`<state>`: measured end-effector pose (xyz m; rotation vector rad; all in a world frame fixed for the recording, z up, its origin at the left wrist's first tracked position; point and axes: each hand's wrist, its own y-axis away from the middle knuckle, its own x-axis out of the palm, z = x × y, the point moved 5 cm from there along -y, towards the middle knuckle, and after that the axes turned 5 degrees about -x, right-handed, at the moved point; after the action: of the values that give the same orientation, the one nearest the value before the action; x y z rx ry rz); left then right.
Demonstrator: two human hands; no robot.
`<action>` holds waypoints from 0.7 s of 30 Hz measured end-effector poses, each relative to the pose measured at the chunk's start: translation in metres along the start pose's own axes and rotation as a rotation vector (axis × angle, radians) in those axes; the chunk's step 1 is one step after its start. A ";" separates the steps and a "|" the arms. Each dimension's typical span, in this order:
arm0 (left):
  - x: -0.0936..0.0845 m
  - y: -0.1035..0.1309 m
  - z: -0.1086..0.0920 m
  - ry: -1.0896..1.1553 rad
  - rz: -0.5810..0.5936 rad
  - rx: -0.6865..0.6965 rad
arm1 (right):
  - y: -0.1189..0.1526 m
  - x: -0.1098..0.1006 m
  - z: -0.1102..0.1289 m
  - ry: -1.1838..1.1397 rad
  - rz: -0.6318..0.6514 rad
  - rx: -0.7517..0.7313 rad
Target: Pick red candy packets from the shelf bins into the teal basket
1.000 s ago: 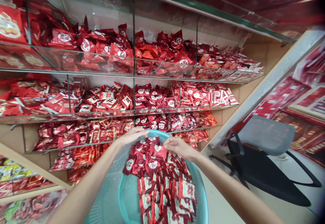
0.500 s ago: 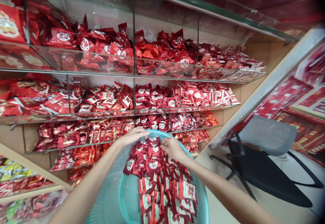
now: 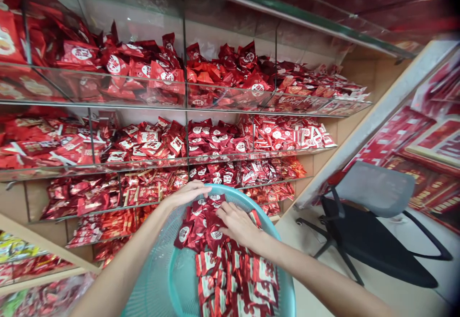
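A turquoise plastic basket [image 3: 161, 259] stands in front of me, with perforated sides. My left hand [image 3: 190, 192] is closed over its far rim. In the basket's far part lie dark red packets [image 3: 196, 233] with white oval labels. Nearer to me are brighter red packets [image 3: 247, 283] with cream panels. My right hand [image 3: 237, 223] lies over the dark red packets, its fingers bent and slightly apart, touching them. Part of the pile is hidden under this hand.
Glass-fronted shelves [image 3: 140, 108] full of red packets rise just beyond the basket. An office chair [image 3: 373, 240] with a black seat stands on the right. Red boxes [image 3: 391, 135] are stacked behind it. Bagged goods [image 3: 46, 293] sit at lower left.
My right hand has moved left and slightly down, from a pinch near the far right rim onto the dark red packets, fingers spreading. The left hand has stayed on the rim.
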<state>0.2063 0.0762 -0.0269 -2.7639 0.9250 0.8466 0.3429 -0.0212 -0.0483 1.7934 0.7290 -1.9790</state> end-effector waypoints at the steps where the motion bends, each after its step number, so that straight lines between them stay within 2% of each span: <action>1: 0.000 0.000 -0.001 0.008 -0.001 0.003 | -0.001 0.001 -0.001 0.013 0.002 0.001; 14: -0.006 0.005 0.002 0.026 -0.024 -0.012 | -0.008 0.002 -0.012 -0.047 -0.006 0.067; 21: -0.005 0.000 0.005 -0.003 -0.016 -0.017 | -0.011 0.007 -0.017 -0.029 -0.048 0.107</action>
<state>0.2006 0.0807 -0.0280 -2.7798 0.8987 0.8595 0.3489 -0.0020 -0.0553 1.8191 0.6756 -2.1073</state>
